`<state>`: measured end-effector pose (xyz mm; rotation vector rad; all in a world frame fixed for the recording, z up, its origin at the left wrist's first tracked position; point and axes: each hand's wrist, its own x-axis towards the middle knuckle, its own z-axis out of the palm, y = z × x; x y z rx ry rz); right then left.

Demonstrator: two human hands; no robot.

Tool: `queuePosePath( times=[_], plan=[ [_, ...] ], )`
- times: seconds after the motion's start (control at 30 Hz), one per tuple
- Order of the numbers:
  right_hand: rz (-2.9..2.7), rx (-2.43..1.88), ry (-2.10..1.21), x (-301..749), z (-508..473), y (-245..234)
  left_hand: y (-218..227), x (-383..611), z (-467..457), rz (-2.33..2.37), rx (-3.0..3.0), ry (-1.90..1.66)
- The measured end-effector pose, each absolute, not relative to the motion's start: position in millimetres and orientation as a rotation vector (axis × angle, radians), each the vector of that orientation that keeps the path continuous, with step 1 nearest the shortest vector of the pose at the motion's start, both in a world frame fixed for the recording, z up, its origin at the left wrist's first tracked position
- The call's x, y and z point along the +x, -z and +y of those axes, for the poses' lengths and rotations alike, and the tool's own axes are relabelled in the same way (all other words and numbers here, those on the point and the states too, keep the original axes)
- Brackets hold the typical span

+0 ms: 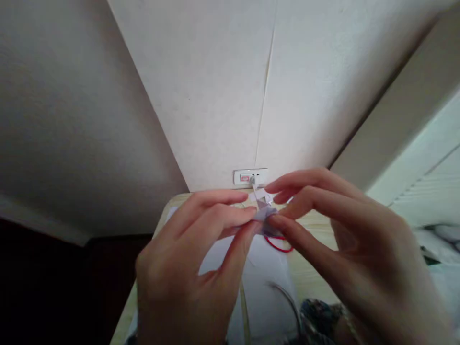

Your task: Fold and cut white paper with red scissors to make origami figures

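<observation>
My left hand (194, 268) and my right hand (345, 239) meet in the middle of the view, fingertips pinched together on a small folded piece of pale lilac paper (265, 211). Both thumbs press it from below and the fingers from above. The hands hide most of the paper; only a small pointed corner shows between the fingertips. Right under the paper lies a thin red loop (278, 246), perhaps a rubber band, on a white sheet (264, 268).
A light wooden table (309, 273) carries the white sheet and stands against a pale wall. A white wall socket (250, 177) with a plugged-in cable sits just behind it. A thin grey cable (287, 299) curves over the sheet. Patterned fabric (319, 316) lies lower right.
</observation>
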<state>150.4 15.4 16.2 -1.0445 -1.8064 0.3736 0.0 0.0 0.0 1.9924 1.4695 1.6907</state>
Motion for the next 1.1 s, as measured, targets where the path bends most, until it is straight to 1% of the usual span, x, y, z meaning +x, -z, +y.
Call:
queuePosePath(
  times=[0.13,0.27,0.43,0.57,0.67,0.77,0.87,1.1],
  plan=[
    [-1.787,-1.012,-0.393,151,14,-16,-2,2,0,1.443,1.960,-1.707],
    [-1.789,-0.978,-0.434,151,14,-16,-5,1,1,1.431,1.883,-1.619],
    [-1.794,-0.943,-0.406,148,15,-15,-7,2,0,1.471,1.717,-1.612],
    [-1.782,-0.930,-0.399,147,23,-11,-4,-1,8,1.361,1.589,-1.570],
    [-1.763,-0.889,-0.466,150,34,-6,0,-5,19,1.230,1.533,-1.506],
    [-1.843,-0.846,-0.574,155,41,-4,3,-7,26,1.169,1.456,-1.528],
    [-1.900,-0.850,-0.612,157,42,-5,5,-10,27,1.186,1.501,-1.496],
    [-2.003,-1.017,-0.551,158,39,-6,3,-19,31,1.299,1.721,-1.301]
  ],
)
